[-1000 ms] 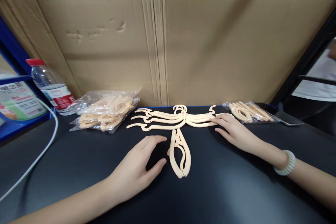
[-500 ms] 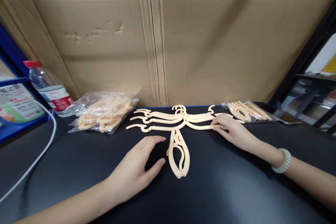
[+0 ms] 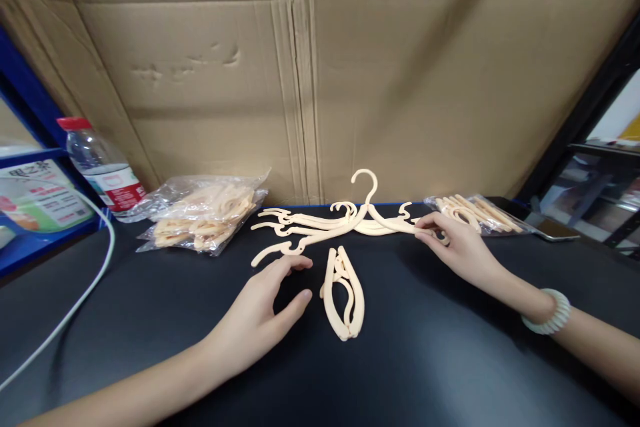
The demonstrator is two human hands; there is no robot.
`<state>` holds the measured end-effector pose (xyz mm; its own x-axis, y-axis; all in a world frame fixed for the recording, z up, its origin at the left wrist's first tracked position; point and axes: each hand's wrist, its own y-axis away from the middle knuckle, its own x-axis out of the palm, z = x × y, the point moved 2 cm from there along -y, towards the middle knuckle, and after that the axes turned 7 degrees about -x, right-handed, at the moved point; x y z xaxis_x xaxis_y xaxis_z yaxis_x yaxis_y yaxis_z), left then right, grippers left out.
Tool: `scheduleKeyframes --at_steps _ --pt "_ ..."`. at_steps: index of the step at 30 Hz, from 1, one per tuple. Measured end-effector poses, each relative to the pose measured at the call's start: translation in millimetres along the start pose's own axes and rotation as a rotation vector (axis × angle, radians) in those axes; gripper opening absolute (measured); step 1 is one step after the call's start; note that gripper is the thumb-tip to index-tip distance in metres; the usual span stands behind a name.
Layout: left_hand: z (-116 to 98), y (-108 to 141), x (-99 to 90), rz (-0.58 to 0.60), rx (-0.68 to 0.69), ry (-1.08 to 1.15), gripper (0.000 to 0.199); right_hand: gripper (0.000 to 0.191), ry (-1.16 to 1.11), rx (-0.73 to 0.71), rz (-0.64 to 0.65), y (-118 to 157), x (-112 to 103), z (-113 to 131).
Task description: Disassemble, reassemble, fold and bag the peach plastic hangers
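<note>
My right hand [image 3: 450, 240] pinches the right arm of an unfolded cream plastic clothes hanger [image 3: 333, 232], which is tilted with its hook raised. That hanger's left end slants down toward my left hand [image 3: 267, 303]. My left hand is open, thumb and fingers apart, with nothing between them; whether its fingertips touch the hanger's left end I cannot tell. Behind the held one, more unfolded hangers [image 3: 313, 220] lie on the black table. Just right of my left hand, a folded hanger [image 3: 357, 290] lies flat, its arms drawn together into a leaf shape.
A clear bag of folded hangers [image 3: 200, 213] lies at the left, beside a red-capped bottle [image 3: 107, 167]. Another bag of hanger parts [image 3: 477, 213] and a phone-like slab [image 3: 555, 228] are at the right. A white cable [image 3: 103, 267] runs along the left. Cardboard [image 3: 425, 80] walls the back.
My right hand has lifted the front unfolded hanger, so its hook now stands up and its left end has swung nearer. My left hand has hardly moved. The view has shifted slightly.
</note>
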<state>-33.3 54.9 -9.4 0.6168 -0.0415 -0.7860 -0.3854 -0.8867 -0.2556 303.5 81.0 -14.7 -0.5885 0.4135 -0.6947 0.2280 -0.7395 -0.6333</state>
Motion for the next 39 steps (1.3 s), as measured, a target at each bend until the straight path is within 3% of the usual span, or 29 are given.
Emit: scheduleKeyframes --at_steps 5,9,15,20,29,35,39 --pt "1 -2 -1.0 0.019 -0.076 0.068 0.029 0.025 -0.033 0.045 -0.082 -1 -3 -1" --pt "6 -5 0.1 0.013 -0.161 0.249 0.029 0.024 -0.045 0.037 -0.09 -1 -5 0" --pt "13 -8 -2.6 -0.139 -0.338 0.54 0.038 0.022 0.041 -0.043 -0.068 2 -6 14" --pt "7 -7 -2.2 -0.101 -0.266 0.545 0.034 0.018 0.057 -0.116 -0.039 5 -5 24" --pt "2 -3 0.0 0.022 -0.137 0.384 0.057 0.018 0.013 -0.195 0.044 12 1 39" --pt "-2 -4 -3.8 0.09 -0.102 0.411 0.031 0.019 0.047 -0.263 0.059 14 2 45" --pt "-2 -5 -4.5 0.105 -0.157 0.429 0.032 0.027 0.159 -0.354 0.09 13 -1 44"
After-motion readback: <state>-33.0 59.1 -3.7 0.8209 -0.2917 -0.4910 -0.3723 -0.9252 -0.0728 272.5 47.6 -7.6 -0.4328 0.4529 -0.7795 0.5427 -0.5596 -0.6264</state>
